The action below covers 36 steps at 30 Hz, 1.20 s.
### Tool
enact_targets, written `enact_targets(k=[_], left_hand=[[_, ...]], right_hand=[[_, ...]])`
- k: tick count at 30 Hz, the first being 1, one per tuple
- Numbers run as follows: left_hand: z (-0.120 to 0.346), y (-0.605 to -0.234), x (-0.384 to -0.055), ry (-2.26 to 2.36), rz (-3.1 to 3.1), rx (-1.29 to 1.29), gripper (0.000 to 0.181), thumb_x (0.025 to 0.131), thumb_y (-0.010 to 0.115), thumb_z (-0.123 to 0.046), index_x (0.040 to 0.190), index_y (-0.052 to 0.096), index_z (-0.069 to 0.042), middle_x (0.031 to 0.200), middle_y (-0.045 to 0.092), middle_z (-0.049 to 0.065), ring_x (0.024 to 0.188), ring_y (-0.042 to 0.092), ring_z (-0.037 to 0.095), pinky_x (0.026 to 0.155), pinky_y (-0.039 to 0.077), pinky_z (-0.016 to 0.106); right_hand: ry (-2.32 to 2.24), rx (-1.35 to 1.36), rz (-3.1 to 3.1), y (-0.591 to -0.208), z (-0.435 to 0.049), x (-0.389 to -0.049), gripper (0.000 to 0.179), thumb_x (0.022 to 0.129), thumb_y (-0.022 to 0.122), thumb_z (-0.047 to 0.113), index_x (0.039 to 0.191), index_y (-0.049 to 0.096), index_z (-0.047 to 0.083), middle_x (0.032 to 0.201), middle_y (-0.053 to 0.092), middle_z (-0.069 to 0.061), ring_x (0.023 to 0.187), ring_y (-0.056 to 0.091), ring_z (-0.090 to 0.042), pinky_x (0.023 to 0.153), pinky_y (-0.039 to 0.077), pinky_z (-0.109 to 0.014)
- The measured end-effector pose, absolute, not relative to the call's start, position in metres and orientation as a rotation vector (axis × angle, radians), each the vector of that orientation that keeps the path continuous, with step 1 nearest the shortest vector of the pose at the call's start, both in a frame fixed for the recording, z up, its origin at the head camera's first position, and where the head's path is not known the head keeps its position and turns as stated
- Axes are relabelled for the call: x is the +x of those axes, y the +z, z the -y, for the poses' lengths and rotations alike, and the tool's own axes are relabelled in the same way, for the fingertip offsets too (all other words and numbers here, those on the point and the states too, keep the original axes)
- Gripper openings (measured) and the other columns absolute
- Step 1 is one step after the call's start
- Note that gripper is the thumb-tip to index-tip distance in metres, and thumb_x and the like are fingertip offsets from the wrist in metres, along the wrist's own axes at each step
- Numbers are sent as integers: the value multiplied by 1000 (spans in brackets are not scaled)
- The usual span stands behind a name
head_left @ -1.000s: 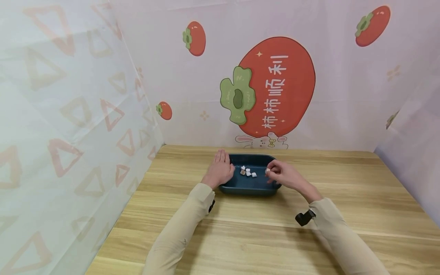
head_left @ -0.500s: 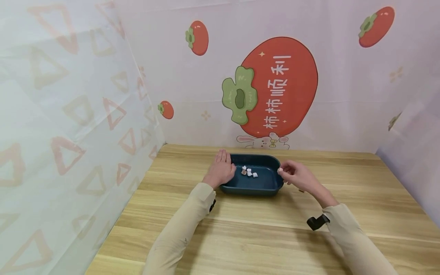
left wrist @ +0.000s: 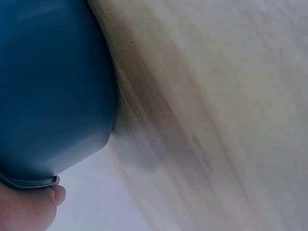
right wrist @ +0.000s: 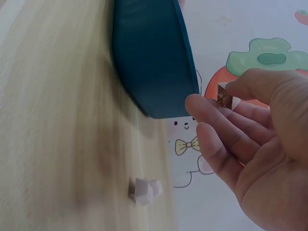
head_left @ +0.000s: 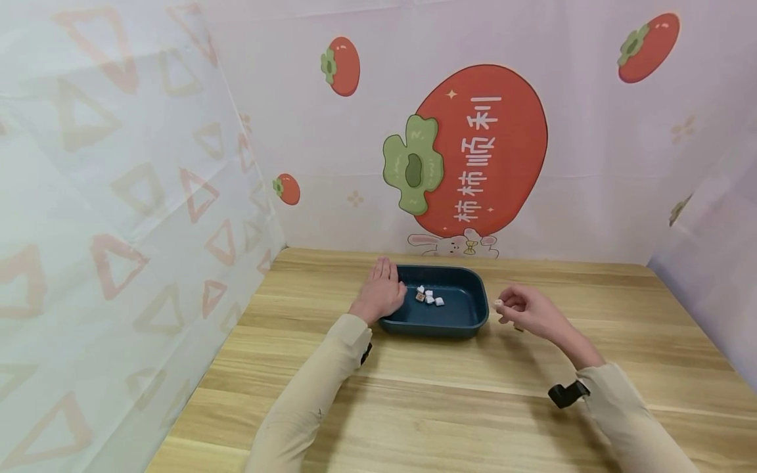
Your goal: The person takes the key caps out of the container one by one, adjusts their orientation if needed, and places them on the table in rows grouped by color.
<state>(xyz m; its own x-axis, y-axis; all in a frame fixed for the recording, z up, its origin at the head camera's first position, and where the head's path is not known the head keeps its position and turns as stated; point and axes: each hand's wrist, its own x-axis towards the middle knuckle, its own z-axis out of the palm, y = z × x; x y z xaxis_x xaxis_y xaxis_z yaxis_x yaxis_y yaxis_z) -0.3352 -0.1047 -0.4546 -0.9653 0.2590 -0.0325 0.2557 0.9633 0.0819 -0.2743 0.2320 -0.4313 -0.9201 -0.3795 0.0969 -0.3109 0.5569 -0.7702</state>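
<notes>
In the head view my left hand (head_left: 380,293) rests on the left rim of a dark blue rectangular tray (head_left: 434,330), its fingers straight along the edge. The left wrist view has the tray's outer wall (left wrist: 53,96) with part of that hand at the rim. Several small white blocks (head_left: 430,299) lie together in the tray; one block (head_left: 420,297) turns a brown, marked face upward. Right of the tray, my right hand (head_left: 535,314) pinches a similar small block (right wrist: 222,96) between thumb and forefinger, above the table.
Under the right hand, a small pale block or two (right wrist: 143,190) stand on the wooden table (head_left: 414,407), partly hidden in the head view. A printed fabric wall (head_left: 331,131) rises behind the table, and another (head_left: 118,263) stands along its left side.
My right hand has moved from over the tray's right end, out past the rim to the right, carrying the pinched block. The left hand stays at the left rim.
</notes>
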Motion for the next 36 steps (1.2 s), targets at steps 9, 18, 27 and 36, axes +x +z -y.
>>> enact_targets(k=[9, 18, 27, 36], left_hand=[[105, -454, -335, 130, -3069, 399, 64, 105, 23, -38, 156, 15, 0, 165, 6, 18, 154, 3, 31, 126, 7, 42], [106, -458, -337, 134, -3090, 405, 64, 105, 25, -37, 155, 17, 2, 165, 9, 19, 154, 5, 32, 126, 9, 43], [105, -456, -336, 114, -3078, 420, 65, 105, 20, -38, 156, 16, 1, 165, 6, 19, 154, 3, 31, 126, 8, 42], [105, -457, -337, 113, -3080, 424, 65, 105, 19, -39, 156, 16, 1, 165, 8, 19, 154, 4, 32, 126, 9, 43]], right_hand=[[-1263, -599, -2689, -441, -248, -267, 23, 94, 65, 14, 106, 63, -5, 92, 72, -22, 73, 72, -27, 62, 58, -34], [-1138, -597, -2784, -453, -261, -261, 22, 90, 67, 11, 106, 66, -3, 89, 74, -9, 75, 67, -7, 64, 54, -23], [-1078, -492, -2702, -466, -274, -258, 25, 93, 67, 22, 109, 65, 3, 71, 64, -4, 56, 60, -14, 49, 50, -27], [-1039, -442, -2716, -474, -280, -252, 28, 94, 65, 25, 112, 66, 3, 66, 60, 0, 51, 55, -11, 46, 45, -25]])
